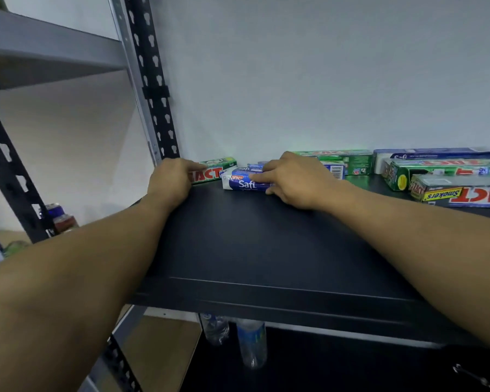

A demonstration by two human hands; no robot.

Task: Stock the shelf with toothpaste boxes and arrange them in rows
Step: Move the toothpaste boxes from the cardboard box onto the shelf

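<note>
On the black shelf (266, 250), toward its back-left corner, the left hand (171, 179) curls over the end of a green toothpaste box (214, 171), while the right hand (293, 179) clasps the blue Safi box (242, 183) just beside it, index finger along its face. Risk: shoving the Safi box left could knock the green one askew, or off the open side by the slotted upright (153, 89). Farther right the Smokers box (450, 192) lies crooked, so rows may drift.

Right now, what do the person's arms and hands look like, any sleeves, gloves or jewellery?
The left hand and right hand are bare, with no sleeves in view above them. No gloves, watch, bracelet or ring shows on either.
</note>
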